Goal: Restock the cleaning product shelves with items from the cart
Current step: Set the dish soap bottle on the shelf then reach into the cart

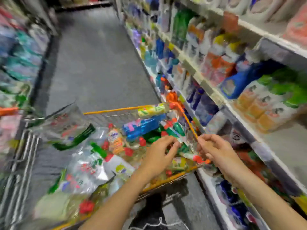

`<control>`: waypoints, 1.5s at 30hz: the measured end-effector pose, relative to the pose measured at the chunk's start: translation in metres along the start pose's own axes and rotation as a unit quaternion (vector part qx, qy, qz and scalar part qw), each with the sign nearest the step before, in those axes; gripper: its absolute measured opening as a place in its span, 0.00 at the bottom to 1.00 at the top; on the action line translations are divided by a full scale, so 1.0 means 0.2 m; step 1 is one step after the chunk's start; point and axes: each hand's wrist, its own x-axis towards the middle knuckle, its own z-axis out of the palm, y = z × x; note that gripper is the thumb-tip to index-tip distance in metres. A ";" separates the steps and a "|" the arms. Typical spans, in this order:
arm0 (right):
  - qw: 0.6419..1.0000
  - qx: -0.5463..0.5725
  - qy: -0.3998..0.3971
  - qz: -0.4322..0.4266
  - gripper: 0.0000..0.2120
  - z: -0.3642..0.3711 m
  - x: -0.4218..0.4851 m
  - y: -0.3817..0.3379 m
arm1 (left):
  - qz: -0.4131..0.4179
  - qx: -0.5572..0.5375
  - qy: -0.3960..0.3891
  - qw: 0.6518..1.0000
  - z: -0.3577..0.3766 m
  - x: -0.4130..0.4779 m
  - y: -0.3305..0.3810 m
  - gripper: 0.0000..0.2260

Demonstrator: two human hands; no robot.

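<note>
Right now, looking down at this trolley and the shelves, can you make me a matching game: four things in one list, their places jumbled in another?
Things:
1 blue bottle
2 yellow-labelled bottle
3 green-topped bottles
4 right hand

Places:
A standing on the shelf
B at the right rim of the cart
C lying on the pile in the cart
D lying along the cart's far rim

Pairs: 1-C, 2-D, 3-A, 4-B

My cart [113, 111] has an orange rim. In it I see a blue bottle [141, 127] with pink lettering, a yellow-green bottle [154, 109] and red caps [86, 207]. The floor [99, 55] is grey and the shelf [282, 146] white.
</note>
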 end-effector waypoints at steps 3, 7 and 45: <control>0.995 -0.073 -0.059 0.028 0.02 0.26 0.23 0.13 | -0.107 0.043 0.015 0.993 -0.19 -0.11 -0.30 0.11; 0.972 -0.186 -0.123 0.069 0.14 0.54 0.44 0.34 | -0.215 0.067 0.019 0.974 -0.34 -0.21 -0.60 0.06; 0.984 -0.133 -0.031 -0.113 0.24 0.63 0.42 0.10 | -0.228 -0.205 -0.125 0.944 -0.31 0.02 -0.57 0.17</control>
